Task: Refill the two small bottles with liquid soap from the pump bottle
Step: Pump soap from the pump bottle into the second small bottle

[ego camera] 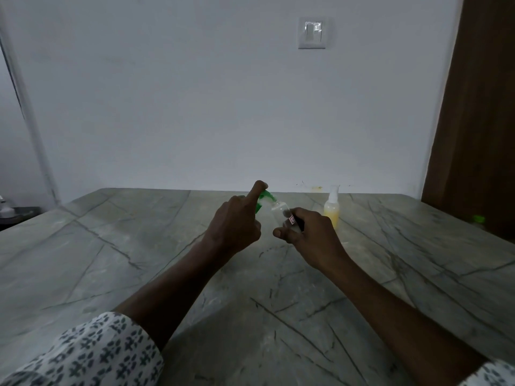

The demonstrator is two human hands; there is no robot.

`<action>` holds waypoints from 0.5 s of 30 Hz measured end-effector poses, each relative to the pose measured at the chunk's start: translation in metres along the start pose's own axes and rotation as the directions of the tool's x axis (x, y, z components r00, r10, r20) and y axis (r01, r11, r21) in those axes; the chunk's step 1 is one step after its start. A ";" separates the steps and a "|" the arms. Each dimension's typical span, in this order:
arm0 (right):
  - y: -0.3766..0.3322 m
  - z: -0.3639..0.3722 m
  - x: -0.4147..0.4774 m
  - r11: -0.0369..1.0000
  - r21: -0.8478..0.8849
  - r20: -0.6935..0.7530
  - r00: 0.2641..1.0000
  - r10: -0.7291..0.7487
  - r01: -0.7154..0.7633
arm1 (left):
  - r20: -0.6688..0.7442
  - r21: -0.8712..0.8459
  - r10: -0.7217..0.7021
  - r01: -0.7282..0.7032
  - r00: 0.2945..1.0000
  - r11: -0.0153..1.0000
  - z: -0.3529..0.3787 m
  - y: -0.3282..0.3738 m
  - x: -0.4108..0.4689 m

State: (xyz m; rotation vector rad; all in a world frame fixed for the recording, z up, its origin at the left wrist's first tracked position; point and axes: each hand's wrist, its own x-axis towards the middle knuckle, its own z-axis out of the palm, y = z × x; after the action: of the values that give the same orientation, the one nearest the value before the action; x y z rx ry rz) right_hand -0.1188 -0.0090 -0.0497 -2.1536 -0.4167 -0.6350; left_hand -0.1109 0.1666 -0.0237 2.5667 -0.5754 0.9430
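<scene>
Step, prob.: uncapping 1st bottle. R hand (312, 232) grips small clear bottle (279, 215), tilted. L hand (234, 227) pinches its green cap (264, 196). Next: cap off, mouth under pump bottle (332, 211) nozzle.

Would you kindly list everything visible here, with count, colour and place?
small bottle: one, clear with a red label, tilted, held mid-view
green cap: one, green, at that bottle's top
pump bottle: one, yellow liquid, white top, upright, right of centre
green-topped item: one, far right, too dim to identify
table: one, grey veined stone, under everything
wall switch: one, white, upper wall
wooden panel: one, brown, right edge
left hand: one, pinches the green cap
right hand: one, holds the small bottle
</scene>
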 end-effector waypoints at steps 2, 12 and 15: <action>0.001 0.000 0.000 1.000 0.003 0.001 1.000 0.001 -0.001 | 0.008 0.009 -0.008 0.008 1.000 1.000 -0.001 0.000 0.000; 0.001 -0.006 0.001 1.000 0.014 -0.012 1.000 -0.011 0.011 | 0.073 0.019 0.012 -0.013 0.997 1.000 -0.004 0.002 0.004; 0.000 -0.005 0.000 1.000 -0.005 0.003 1.000 0.000 0.000 | 0.055 0.031 -0.046 0.044 0.997 0.999 -0.003 0.004 0.003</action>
State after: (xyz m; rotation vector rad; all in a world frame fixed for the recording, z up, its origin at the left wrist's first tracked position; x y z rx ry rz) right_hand -0.1203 -0.0132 -0.0471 -2.1597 -0.4177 -0.6336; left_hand -0.1125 0.1638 -0.0188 2.6285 -0.5202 0.8740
